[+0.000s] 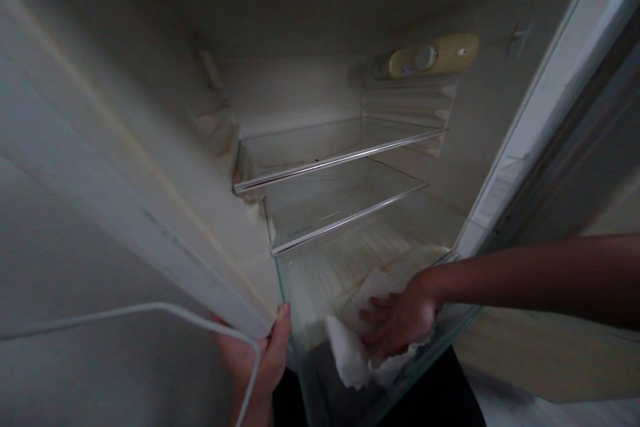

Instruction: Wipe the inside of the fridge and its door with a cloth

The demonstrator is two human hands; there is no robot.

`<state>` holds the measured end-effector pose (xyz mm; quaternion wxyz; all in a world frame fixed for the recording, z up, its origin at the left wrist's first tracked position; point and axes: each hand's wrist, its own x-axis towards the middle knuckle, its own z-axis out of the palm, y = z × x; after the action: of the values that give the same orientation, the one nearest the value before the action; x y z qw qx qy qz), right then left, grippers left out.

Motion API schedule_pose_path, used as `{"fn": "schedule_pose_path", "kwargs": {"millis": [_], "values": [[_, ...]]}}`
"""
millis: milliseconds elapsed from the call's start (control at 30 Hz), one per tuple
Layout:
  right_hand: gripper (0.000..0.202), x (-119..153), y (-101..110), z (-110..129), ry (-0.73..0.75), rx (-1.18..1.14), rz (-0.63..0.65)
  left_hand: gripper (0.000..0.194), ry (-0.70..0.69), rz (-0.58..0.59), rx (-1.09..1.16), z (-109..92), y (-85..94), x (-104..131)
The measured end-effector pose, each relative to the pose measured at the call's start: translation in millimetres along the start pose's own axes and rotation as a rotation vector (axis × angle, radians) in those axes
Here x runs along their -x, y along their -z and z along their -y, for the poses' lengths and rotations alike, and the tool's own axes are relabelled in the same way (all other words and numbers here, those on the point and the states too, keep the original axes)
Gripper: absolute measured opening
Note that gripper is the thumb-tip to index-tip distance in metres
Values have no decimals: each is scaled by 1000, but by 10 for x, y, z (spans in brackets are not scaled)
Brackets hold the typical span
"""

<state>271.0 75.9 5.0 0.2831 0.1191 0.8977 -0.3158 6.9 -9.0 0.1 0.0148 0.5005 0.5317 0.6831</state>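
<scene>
the inside of a dim, off-white refrigerator (300, 97), seen from the front and above. a person's right hand (397, 323) reaches in from the right edge, palm down, fingers spread and slightly bent, pressing on a crumpled white wipe (344, 350); whether it is paper or cloth cannot be told. the wipe lies on the lowest glass panel (313, 310), close to its front edge, bunched around the fingers, with one flap spreading toward the back. the left hand (260, 357) is beside the panel's left edge, thumb raised and fingers partly hidden at the lower end of the refrigerator's white left frame (165, 220); whether it grips the frame or the panel cannot be told. a white cable (160, 307) crosses in front of the left hand. above the panel are an upper glass shelf (340, 159) and a lower glass shelf (350, 218), both with pale front trims. a yellowed control housing (450, 53) with a round dial (426, 57) sits high on the right wall.
</scene>
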Motion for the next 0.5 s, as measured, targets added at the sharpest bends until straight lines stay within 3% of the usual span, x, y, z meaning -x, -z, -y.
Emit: {"fn": "schedule_pose_path", "kwargs": {"millis": [100,267,367,500], "values": [[80,-512,199,54,-144,75,-127,63,-76,-56,-31,-16,0,-1],[88,-989,656,-120,-77,226,-262,64,-66,-33,-72,90,29,32],[87,-989,816,-363,-79,285,-333,65,-98,-50,-92,117,39,45],[92,-632,837,-817,-156,238,-342,63,-68,-42,-144,131,59,56]]}}
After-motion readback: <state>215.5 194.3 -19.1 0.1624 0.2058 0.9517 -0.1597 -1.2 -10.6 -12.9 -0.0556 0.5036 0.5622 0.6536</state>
